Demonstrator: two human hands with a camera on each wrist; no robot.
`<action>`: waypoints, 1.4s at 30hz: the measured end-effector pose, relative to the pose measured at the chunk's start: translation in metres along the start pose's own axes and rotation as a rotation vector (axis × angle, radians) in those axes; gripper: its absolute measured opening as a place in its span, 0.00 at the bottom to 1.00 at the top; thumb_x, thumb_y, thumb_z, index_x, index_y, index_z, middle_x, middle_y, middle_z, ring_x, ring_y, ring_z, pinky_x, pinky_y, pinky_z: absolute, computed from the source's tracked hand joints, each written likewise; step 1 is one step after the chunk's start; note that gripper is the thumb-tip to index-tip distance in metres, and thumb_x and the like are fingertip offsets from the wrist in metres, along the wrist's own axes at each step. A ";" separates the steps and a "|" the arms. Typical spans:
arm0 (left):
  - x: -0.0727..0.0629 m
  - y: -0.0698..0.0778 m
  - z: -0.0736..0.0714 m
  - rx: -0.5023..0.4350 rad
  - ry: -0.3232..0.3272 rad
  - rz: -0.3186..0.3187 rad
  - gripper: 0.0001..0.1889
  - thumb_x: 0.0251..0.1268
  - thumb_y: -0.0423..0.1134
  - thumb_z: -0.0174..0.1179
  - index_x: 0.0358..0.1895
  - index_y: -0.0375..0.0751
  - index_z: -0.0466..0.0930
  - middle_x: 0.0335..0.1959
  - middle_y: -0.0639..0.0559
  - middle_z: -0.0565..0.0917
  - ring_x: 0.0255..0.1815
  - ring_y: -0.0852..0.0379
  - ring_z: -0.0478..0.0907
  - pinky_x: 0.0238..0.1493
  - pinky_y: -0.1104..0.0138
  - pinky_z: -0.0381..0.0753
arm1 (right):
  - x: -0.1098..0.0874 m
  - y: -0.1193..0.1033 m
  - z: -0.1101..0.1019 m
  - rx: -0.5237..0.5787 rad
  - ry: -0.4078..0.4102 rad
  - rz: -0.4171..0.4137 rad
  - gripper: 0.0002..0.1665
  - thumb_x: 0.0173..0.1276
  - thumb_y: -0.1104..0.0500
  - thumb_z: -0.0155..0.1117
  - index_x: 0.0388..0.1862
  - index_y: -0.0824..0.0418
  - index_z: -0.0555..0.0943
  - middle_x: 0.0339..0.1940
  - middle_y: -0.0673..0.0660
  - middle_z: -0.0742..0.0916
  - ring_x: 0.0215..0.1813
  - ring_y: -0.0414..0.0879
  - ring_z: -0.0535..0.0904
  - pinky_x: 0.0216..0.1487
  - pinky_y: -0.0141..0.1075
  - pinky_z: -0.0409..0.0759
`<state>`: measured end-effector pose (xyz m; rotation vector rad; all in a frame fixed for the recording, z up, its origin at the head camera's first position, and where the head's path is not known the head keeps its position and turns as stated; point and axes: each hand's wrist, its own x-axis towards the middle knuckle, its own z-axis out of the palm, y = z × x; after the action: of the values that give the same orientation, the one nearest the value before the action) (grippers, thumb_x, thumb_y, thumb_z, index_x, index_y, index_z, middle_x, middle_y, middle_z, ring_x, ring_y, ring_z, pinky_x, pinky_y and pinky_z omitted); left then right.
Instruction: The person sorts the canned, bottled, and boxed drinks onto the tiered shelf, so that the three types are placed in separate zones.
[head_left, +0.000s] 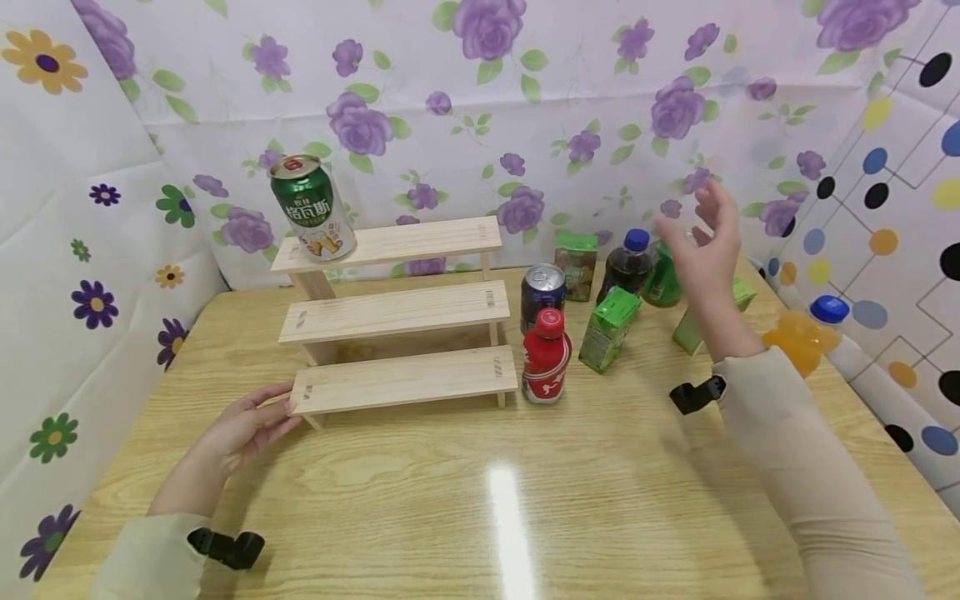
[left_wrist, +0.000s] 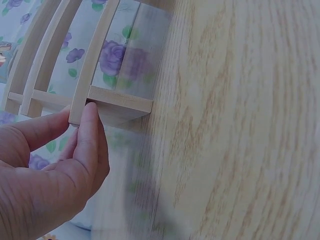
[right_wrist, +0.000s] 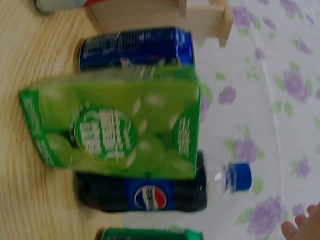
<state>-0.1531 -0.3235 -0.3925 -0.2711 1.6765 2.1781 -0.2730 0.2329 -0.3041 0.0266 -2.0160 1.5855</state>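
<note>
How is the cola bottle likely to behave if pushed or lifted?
Pushed high, the cola bottle might tip, since it stands upright and is taller than wide. Once over, its round body would probably roll. Dark drink fills much of it, so expect it to feel fairly heavy.

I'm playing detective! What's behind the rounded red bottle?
A dark blue cylindrical metal can, silver top showing; the red bottle hides part of its lower front.

Long cream sleeves each carry a small black wrist camera.
</note>
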 end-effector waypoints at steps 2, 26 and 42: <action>0.000 0.000 0.000 -0.001 -0.001 0.001 0.12 0.69 0.26 0.52 0.48 0.48 0.70 0.39 0.53 0.80 0.40 0.61 0.82 0.46 0.73 0.85 | 0.004 0.004 -0.002 -0.001 0.026 0.023 0.42 0.63 0.51 0.66 0.73 0.49 0.58 0.70 0.52 0.68 0.69 0.43 0.62 0.72 0.38 0.63; 0.000 -0.002 -0.002 -0.033 -0.015 0.018 0.13 0.69 0.25 0.52 0.43 0.52 0.76 0.40 0.52 0.80 0.40 0.60 0.82 0.47 0.73 0.84 | 0.032 0.069 0.012 0.007 0.160 0.234 0.48 0.64 0.45 0.64 0.76 0.49 0.50 0.76 0.48 0.57 0.75 0.35 0.49 0.77 0.26 0.50; -0.001 -0.004 -0.004 -0.076 -0.045 0.036 0.14 0.69 0.24 0.50 0.45 0.50 0.76 0.41 0.50 0.80 0.41 0.59 0.83 0.47 0.73 0.84 | 0.032 0.086 0.024 -0.083 0.261 0.371 0.51 0.59 0.45 0.70 0.74 0.50 0.53 0.75 0.51 0.58 0.74 0.38 0.51 0.72 0.20 0.52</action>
<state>-0.1507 -0.3265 -0.3963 -0.2125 1.5883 2.2601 -0.3403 0.2472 -0.3691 -0.5865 -1.9525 1.6195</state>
